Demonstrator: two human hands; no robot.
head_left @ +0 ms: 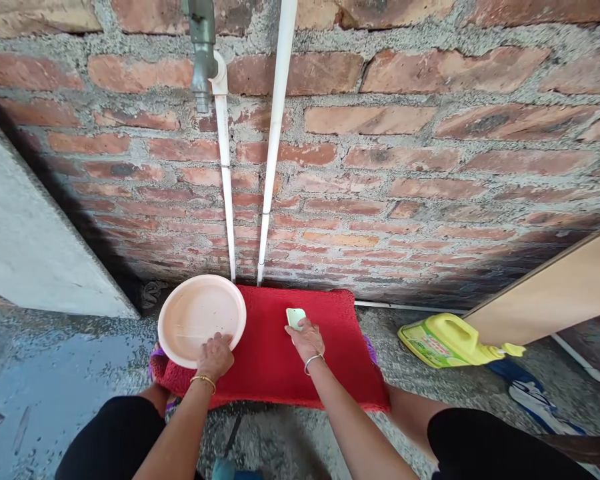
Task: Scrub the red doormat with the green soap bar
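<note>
A pale pink plastic basin (200, 300) rests over the left end of a red mat (270, 360). My left hand (216, 357) is closed over the basin's near right rim, with the fingers inside and the thumb hidden. To the right, my right hand (307, 339) grips a pale green, oblong scrub brush (295, 317) low over the middle of the mat. Its underside is hidden, so I cannot tell how firmly it touches. The mat lies spread between my legs, its left front edge bunched up.
A yellow detergent jug (445, 340) lies on its side at right, near a leaning tan board (545, 287). White pipes (270, 167) and a metal tap (201, 60) run along the brick wall (370, 160). A grey slab (45, 220) stands left, above wet floor (45, 387).
</note>
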